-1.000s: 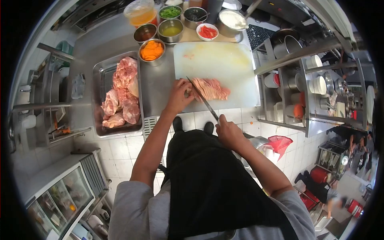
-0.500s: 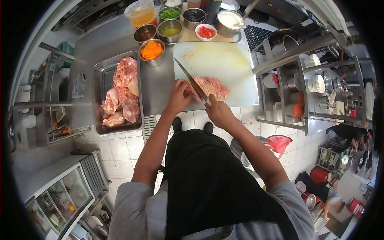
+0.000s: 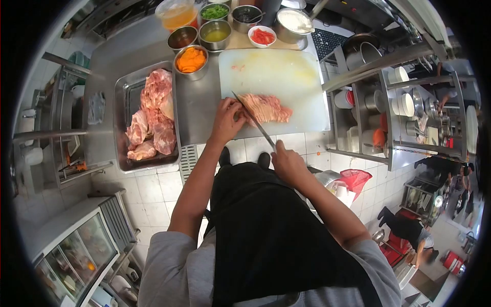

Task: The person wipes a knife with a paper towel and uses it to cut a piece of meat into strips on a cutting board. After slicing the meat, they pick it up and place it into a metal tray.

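Thinly sliced raw meat lies on the white cutting board, near its front edge. My right hand is closed around the handle of a long kitchen knife, just in front of the board. Its blade slants up and left, with the tip over the board at the left end of the meat. My left hand rests at that same end, fingers curled against the meat beside the blade. How much meat is under those fingertips is hidden.
A metal tray of raw meat pieces stands left of the board. Behind are bowls of orange slices, yellow liquid, red strips and white powder. Shelves stand right; another person works at lower right.
My right hand has drawn the knife back toward my body and slightly right, so its tip moved from the board's upper left down to the meat. My left hand stays at the meat.
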{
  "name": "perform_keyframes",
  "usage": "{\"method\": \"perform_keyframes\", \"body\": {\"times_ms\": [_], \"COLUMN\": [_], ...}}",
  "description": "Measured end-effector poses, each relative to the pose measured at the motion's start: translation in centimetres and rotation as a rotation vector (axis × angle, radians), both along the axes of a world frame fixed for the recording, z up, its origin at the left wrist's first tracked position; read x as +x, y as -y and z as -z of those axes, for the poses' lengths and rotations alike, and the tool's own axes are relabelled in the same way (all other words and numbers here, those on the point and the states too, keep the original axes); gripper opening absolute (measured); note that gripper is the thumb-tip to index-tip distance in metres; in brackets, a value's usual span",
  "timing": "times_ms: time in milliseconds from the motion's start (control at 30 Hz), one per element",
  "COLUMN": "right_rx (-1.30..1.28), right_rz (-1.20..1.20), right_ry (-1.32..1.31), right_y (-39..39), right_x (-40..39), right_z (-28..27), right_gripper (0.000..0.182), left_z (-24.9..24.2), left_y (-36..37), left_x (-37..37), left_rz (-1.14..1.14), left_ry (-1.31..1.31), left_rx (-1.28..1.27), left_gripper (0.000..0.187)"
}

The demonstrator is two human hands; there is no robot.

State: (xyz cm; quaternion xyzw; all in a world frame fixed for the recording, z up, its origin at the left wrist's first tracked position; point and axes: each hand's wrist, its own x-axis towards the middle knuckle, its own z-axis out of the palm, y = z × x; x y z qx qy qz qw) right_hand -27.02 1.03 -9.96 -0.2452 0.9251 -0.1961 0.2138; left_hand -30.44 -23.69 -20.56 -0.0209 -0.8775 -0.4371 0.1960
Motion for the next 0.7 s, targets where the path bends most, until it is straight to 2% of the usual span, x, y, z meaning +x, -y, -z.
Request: {"method": "perform_keyframes", "body": {"times_ms": [167,367,700], "right_rx": [0.1,0.071,0.051], "right_rz": [-0.012,-0.013,-0.01], "right_ry": [0.045,0.039,0.049], "right_y": [-1.0,0.3,2.2], "right_x": [0.8,-0.2,-1.6], "right_z": [-1.4,-1.0,0.8], "right_gripper": [0.032,0.026,0.027], "left_z": [-0.3,0.0,0.1], "left_y": [-0.3,-0.4,-0.6], "left_x": [-0.2,-0.2,0.0], "left_rz": [-0.018,-0.021,-0.042], "left_ry": [-0.052,-0.064,-0.051], "left_rx": [-0.028,-0.033,-0.014], "left_gripper": [0.026,0.026,0.022]}}
